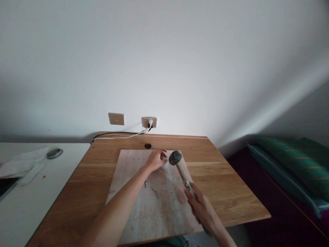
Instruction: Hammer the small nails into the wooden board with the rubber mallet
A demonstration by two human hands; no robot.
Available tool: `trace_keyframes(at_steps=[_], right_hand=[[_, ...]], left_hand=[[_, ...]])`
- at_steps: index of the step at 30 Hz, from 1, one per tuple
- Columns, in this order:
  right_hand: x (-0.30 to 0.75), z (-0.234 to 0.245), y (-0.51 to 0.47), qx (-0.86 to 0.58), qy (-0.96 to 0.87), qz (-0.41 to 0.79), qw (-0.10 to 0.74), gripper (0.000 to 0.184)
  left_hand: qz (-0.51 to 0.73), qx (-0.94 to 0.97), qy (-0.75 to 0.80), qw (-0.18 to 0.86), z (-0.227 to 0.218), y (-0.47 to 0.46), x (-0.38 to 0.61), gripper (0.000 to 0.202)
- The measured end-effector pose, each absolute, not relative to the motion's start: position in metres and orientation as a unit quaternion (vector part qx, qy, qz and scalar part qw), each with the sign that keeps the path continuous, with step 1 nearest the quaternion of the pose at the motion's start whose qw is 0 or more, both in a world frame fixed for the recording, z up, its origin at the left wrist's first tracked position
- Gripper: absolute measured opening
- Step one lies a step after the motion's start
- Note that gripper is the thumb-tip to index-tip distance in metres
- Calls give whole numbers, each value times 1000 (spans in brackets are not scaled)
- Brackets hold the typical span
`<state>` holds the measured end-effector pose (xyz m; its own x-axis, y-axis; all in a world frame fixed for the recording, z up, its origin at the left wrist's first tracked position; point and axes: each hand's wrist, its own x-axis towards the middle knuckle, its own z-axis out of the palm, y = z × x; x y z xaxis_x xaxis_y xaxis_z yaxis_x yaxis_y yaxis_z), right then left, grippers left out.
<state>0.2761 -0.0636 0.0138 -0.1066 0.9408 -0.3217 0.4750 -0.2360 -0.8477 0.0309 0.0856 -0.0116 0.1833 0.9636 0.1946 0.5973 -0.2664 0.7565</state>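
My right hand (196, 202) is wrapped round the wooden handle of a mallet (175, 157) with a dark, rounded head. The mallet's head is just right of my left hand (157, 160), over the far right part of a pale wooden board (138, 212). My left hand is closed in a pinch close to the board; what its fingertips hold is too small to make out. Several thin dark nails (154, 192) lie loose on the board. Beside my left forearm is a small pointed metal piece (145, 184). A row of small dark dots marks the board's far left part.
The board lies on a wooden desk (226, 181) with a round cable hole (147, 146). Cords run to a wall socket (149, 122) behind. A white table (61, 178) adjoins on the left, bearing a grey round object (55, 153). Green cushions (290, 164) lie at the right.
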Motion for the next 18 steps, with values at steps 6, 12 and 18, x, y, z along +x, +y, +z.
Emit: trace_keyframes(at_steps=[6, 12, 18], right_hand=[[293, -3, -80, -621, -594, 463, 216, 82], [293, -1, -80, -618, -607, 431, 253, 75], [293, 2, -80, -616, -609, 429, 257, 77]], left_hand=[[281, 797, 479, 238, 15, 48, 0, 32], [115, 843, 499, 163, 48, -16, -38, 26], [146, 816, 539, 150, 43, -45, -49, 37]])
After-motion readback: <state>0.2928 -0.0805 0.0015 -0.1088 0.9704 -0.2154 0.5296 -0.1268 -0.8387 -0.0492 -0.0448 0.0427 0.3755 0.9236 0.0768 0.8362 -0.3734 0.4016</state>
